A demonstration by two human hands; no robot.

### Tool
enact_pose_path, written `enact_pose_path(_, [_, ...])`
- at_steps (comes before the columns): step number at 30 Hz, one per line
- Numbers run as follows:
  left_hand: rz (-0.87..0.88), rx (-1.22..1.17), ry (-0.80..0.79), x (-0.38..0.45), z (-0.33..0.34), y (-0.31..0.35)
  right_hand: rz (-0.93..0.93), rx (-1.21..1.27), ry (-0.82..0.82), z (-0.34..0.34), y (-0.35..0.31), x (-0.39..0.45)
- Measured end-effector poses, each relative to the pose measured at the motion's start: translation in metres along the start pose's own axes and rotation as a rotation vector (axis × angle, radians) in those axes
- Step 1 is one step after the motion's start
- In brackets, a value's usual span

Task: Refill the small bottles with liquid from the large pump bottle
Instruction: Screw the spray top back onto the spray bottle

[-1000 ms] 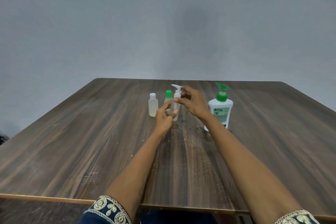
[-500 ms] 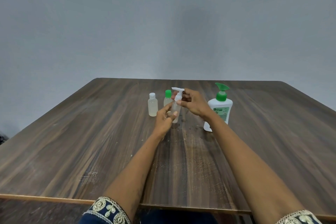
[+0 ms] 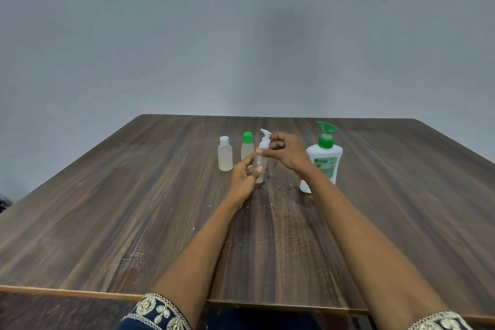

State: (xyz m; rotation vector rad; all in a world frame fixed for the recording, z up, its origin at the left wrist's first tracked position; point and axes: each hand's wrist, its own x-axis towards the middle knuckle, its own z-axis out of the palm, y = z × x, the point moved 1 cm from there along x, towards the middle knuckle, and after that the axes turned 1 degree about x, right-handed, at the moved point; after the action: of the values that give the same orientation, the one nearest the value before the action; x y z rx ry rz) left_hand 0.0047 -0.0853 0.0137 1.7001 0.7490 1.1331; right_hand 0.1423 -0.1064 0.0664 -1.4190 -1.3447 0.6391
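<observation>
Right hand (image 3: 288,153) curled over the neck of the small pump-top bottle (image 3: 262,161), thumb and fingertips pinching just under its white pump head, apparently mid-twist on the collar; whether loosening or tightening, impossible to tell. Left hand (image 3: 245,177) at seven o'clock of that bottle, fingers loosely bent round the lower body, thumb tip against the front wall, steadying it upright on the wooden table (image 3: 134,209). Grip on both sides light, nothing spread flat.

Outward from there: green-capped small bottle (image 3: 247,147) just beside at ten o'clock, partly behind the left fingers, cap on, pale liquid inside. Further along at nine o'clock, white-capped small bottle (image 3: 225,154), also capped, also holding pale liquid to a good height. At three o'clock, behind the right wrist, large pump bottle (image 3: 324,158), white body, green pump, standing upright and untouched.

Progress, as a judgement: hard to fix. Both capped bottles look filled, so possibly done already, or simply waiting. Pump-top bottle appears nearly clear, level not readable. Dark specks on the table near its base, perhaps drips. Likely left: opening or closing this one, pumping from the large bottle if not yet done.
</observation>
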Motion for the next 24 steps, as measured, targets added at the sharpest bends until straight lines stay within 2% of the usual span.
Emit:
enact_pose_path(5, [0.023,0.039,0.042,0.000,0.003,0.000,-0.068,-0.148,0.096,0.003,-0.001,-0.003])
enact_pose_path(9, [0.034,0.044,0.055,0.002,0.005,0.003,-0.048,0.088,-0.043,0.010,0.000,-0.009])
enact_pose_path(11, [0.029,0.030,0.066,0.003,0.005,0.001,-0.046,0.112,-0.090,0.012,0.000,-0.009])
enact_pose_path(19, [0.008,0.042,0.123,0.003,0.004,-0.003,-0.103,-0.051,0.193,0.011,-0.001,-0.009])
enact_pose_path(22, [0.014,0.045,0.121,0.001,0.006,-0.001,-0.129,-0.050,0.211,0.011,-0.003,-0.011])
enact_pose_path(24, [0.027,0.048,0.119,0.002,0.007,-0.001,-0.166,0.001,0.168,0.014,-0.004,-0.015])
